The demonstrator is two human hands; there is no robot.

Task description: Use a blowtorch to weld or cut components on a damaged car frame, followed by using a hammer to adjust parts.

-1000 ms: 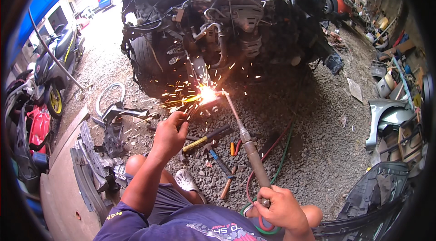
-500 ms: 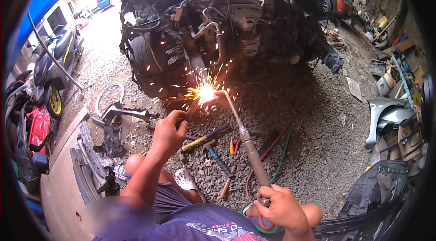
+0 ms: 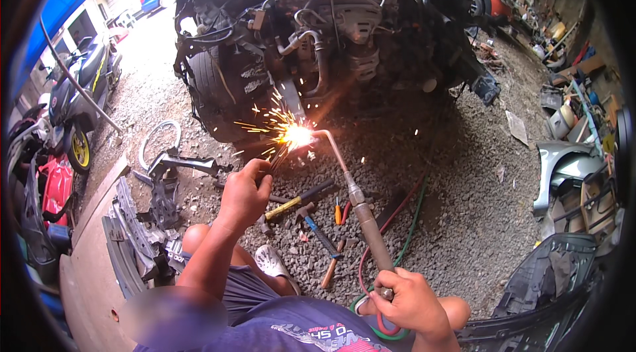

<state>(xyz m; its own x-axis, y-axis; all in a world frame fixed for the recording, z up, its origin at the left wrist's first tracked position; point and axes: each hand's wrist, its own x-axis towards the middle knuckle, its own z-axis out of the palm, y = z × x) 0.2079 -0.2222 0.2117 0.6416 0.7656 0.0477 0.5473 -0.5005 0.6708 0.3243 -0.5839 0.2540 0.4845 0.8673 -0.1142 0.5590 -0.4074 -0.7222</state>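
Sparks (image 3: 283, 129) now spray mainly up and left.

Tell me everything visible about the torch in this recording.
The torch is a long, metal-looking tool: dull brownish handle, silvery fitting, slender copper-coloured neck bending left toward bright sparks. It slants up and leftward above gravel, its lower end gripped by the right hand. A red hose and a green hose run nearby; any join is hidden.
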